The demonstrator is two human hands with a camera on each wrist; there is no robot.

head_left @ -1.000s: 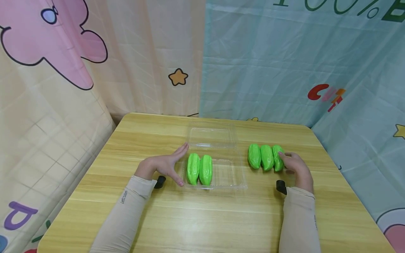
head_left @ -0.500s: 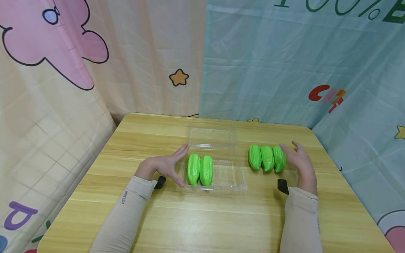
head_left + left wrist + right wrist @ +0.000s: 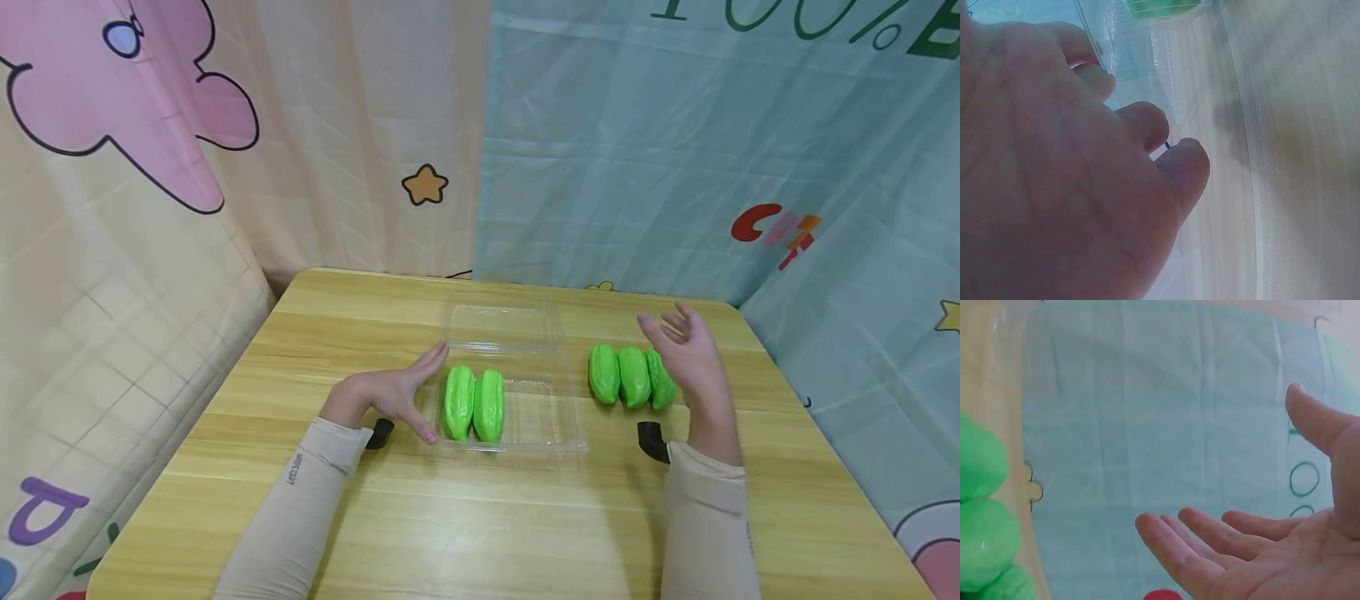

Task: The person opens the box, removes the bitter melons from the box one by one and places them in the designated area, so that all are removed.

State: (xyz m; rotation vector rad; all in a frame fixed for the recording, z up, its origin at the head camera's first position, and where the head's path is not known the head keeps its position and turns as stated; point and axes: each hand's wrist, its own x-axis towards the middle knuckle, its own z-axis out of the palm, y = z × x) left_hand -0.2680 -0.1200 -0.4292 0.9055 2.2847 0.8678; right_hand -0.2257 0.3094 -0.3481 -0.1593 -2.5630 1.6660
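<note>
A clear plastic clamshell box (image 3: pixel 542 408) lies with its lid (image 3: pixel 501 321) folded back, away from me. Two green, ribbed, oblong fruits or vegetables (image 3: pixel 474 406) stand side by side in its left part; their exact kind is unclear. My left hand (image 3: pixel 393 392) spreads thumb and fingers along the box's left edge, at or touching it. To the right of the box, a row of three more such green pieces (image 3: pixel 633 377) lies on the table. Over the rightmost one, my right hand (image 3: pixel 688 354) is raised with its fingers apart, holding nothing; the right wrist view shows its palm (image 3: pixel 1285 569).
The wooden table (image 3: pixel 480 525) extends toward me in front of the box. Printed curtains (image 3: pixel 675 150) hang behind and at both sides of it. Each wrist bears a black camera mount (image 3: pixel 652 442).
My right hand has left the rightmost green piece, rising and opening above it. The green pieces keep their places. My left hand stays at the box's edge.
</note>
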